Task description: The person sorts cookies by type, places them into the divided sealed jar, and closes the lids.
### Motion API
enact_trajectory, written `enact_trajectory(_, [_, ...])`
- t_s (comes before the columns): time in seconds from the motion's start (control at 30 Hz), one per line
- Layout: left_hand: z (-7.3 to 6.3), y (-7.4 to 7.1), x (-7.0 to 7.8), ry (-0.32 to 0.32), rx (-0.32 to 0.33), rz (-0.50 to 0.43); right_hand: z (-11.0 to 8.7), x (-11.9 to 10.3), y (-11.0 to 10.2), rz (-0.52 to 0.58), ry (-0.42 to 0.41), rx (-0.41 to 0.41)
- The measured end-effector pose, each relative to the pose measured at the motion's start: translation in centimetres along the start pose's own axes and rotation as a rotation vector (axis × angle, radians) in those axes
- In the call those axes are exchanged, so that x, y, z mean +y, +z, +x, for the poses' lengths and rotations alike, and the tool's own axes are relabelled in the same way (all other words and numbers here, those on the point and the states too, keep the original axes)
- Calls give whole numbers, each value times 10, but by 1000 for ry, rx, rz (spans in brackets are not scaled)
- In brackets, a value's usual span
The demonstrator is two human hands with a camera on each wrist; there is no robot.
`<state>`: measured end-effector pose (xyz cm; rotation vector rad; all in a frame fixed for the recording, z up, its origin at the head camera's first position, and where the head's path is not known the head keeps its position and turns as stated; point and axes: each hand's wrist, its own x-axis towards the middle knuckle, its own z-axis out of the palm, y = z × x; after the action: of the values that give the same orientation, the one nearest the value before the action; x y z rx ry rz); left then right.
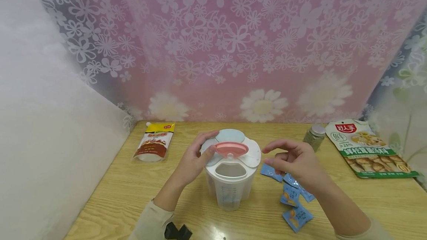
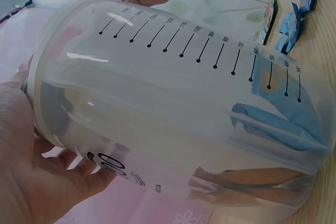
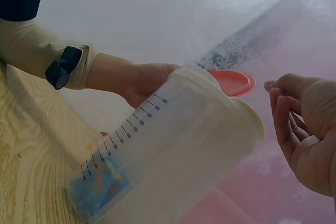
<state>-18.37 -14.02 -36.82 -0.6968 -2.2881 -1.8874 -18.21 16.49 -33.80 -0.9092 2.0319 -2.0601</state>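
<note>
A clear plastic storage canister [image 2: 157,93] with measuring marks and a white sectioned lid [image 1: 254,153] stands upright on the table. Its pink flap [image 1: 232,149] is raised, leaving the front opening [image 1: 231,170] uncovered. My left hand [image 1: 192,158] grips the lid's left side, thumb on top by the flap, other fingers round the far edge. Through the wall in the left wrist view, a blue sachet [image 2: 294,119] and brown packets [image 2: 252,177] show at the bottom. To the right, apart from the canister, my right hand [image 1: 297,160] hovers with bent fingers, holding nothing.
Several blue sachets [image 1: 298,216] lie right of the canister, partly below the right hand. Behind them are a spice jar [image 1: 314,138] and a large green-and-white packet [image 1: 370,149]. A spouted pouch [image 1: 155,142] lies at the back left. A floral curtain [image 1: 213,47] hangs behind.
</note>
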Motion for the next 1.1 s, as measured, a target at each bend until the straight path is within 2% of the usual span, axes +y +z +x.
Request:
enact_trajectory(0.1, [0, -1, -1, -25, -14, -33, -5, 6, -12, -17, 10, 48])
enact_trajectory(0.23, [1, -1, 0, -25, -44, -76, -10, 14, -28, -15, 40, 98])
enact_trajectory(0.4, [1, 0, 1, -28, -55, -128, -10, 24, -43, -12, 81, 118])
enact_trajectory(0.53, [1, 0, 0, -41, -50, -136, -9, 31, -50, -69, 111, 133])
enact_trajectory(0.83, [1, 0, 0, -40, -41, -137, -3, 64, -63, -115, 219, 50])
enact_trajectory(1.1, [1, 1, 0, -54, -43, -138, -1, 101, -77, -214, 331, 9])
